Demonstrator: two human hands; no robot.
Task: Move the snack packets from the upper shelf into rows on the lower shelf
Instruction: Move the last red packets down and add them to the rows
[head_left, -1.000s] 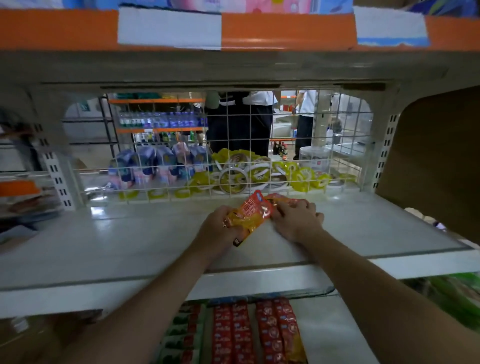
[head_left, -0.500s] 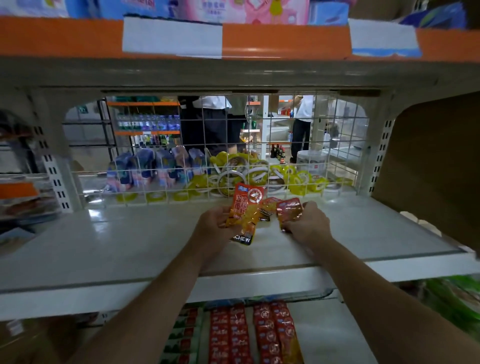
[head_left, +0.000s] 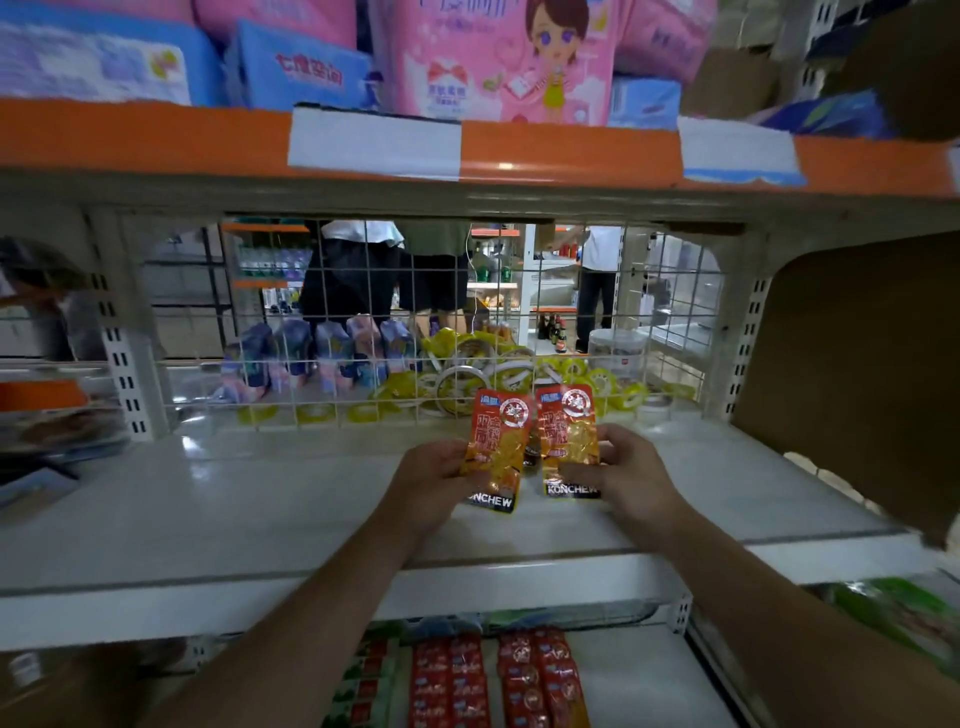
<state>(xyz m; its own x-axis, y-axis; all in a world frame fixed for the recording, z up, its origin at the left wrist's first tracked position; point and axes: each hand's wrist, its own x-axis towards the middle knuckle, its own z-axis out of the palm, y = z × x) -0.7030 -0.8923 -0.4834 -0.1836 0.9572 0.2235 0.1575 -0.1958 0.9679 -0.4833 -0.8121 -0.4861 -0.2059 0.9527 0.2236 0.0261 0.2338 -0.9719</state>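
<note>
Two orange and red snack packets stand upright side by side over the white upper shelf (head_left: 208, 509). My left hand (head_left: 431, 483) grips the left packet (head_left: 497, 447) by its lower edge. My right hand (head_left: 628, 473) pinches the right packet (head_left: 567, 441) near its bottom. A darker packet shows in the gap between the two. On the lower shelf (head_left: 634, 680), rows of red packets (head_left: 498, 675) lie flat, with a green and red row (head_left: 363, 686) to their left.
A wire mesh back (head_left: 363, 332) closes the upper shelf, with tape rolls and pouches behind it. A brown cardboard sheet (head_left: 857, 364) leans at the right. An orange-edged shelf (head_left: 156, 140) above holds pink and blue packs. People stand in the aisle beyond.
Both hands have raised the packets and turned them upright, side by side, fronts facing me. The view has tilted up, showing the top shelf's goods.
</note>
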